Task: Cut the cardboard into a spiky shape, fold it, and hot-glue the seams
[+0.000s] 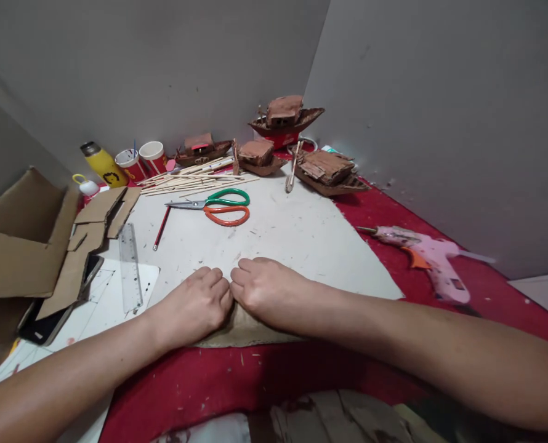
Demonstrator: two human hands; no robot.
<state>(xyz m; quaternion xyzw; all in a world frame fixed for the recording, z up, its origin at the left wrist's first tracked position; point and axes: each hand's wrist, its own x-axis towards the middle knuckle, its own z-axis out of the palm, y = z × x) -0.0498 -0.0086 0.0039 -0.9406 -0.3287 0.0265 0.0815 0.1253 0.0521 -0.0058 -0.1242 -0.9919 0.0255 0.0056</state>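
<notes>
Near the front edge of a white sheet (292, 240), my left hand (204, 301) and my right hand (260, 286) press together side by side, knuckles up. The fingers of both are curled under, so whatever they grip is hidden. Below and between them shows a tan, shaded surface (250, 330), perhaps cardboard; I cannot tell whether it is a separate piece. Beyond the hands lie scissors (209, 206) with one green and one orange handle. A red and black pencil (162, 229) touches their tip area. A clear ruler (130, 267) is left of my left hand.
A pink glue gun (433, 252) lies on the red tablecloth (500, 320) at right. Several brown model boats (286, 114) stand at the back, beside thin sticks (195, 179), paper cups (153, 157) and a yellow bottle (102, 165). Cardboard pieces (82, 246), a box (20, 246) and a phone (47, 326) are left.
</notes>
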